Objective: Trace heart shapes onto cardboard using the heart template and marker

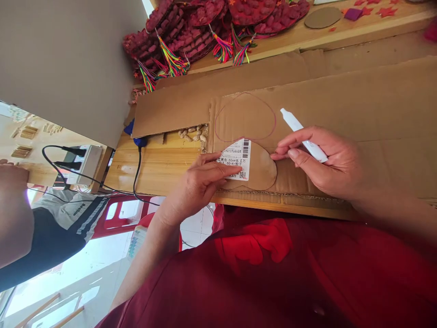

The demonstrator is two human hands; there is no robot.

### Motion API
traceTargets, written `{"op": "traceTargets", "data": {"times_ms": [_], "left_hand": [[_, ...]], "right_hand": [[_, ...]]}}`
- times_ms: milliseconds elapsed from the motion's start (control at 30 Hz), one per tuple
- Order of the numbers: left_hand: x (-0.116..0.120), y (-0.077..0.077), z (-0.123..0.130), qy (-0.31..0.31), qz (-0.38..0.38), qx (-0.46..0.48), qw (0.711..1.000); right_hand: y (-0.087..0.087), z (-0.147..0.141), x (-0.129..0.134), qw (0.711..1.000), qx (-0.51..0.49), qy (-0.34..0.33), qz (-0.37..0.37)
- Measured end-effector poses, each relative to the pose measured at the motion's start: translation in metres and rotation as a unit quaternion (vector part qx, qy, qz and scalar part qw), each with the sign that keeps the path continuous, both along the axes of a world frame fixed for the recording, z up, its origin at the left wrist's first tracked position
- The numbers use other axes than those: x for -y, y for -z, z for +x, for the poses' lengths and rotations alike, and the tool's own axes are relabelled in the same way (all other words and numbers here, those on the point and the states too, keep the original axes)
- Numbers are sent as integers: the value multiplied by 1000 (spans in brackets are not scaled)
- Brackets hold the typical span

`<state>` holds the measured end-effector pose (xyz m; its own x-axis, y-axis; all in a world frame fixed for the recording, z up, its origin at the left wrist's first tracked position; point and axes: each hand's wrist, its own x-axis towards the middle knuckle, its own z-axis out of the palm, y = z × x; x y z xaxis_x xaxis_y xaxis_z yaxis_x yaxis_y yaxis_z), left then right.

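Note:
My left hand [201, 180] lies with its fingers stretched out over a rounded cardboard cutout [262, 164] at the table's near edge. A white printed label [243, 155] with a barcode is stuck on this cutout, partly under my fingers. My right hand [327, 159] is closed around a white marker [293, 123], whose narrow end points up and to the left. The right fingertips are close to the cutout's right edge; whether they touch it I cannot tell. Beyond the cutout, a rounded outline [275, 119] is drawn on the large cardboard sheet [341, 109].
Peanuts [193, 133] lie beside the sheet on the wooden table [119, 166]. Dark red decorations [205, 27] with coloured tassels, a cardboard oval [322, 17] and red stars [387, 12] are at the back. A power strip [87, 166] with black cables and another person's arm [13, 205] are left.

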<state>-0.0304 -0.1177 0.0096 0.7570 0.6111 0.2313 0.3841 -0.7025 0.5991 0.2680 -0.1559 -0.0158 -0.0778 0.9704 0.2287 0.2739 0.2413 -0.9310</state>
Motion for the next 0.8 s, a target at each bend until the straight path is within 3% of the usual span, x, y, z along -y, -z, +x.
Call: {"op": "traceTargets", "data": {"times_ms": [800], "left_hand": [[7,1,6,-40,48,-11,998]], "right_hand": [[3,2,1,1000,5,-11,23]]}}
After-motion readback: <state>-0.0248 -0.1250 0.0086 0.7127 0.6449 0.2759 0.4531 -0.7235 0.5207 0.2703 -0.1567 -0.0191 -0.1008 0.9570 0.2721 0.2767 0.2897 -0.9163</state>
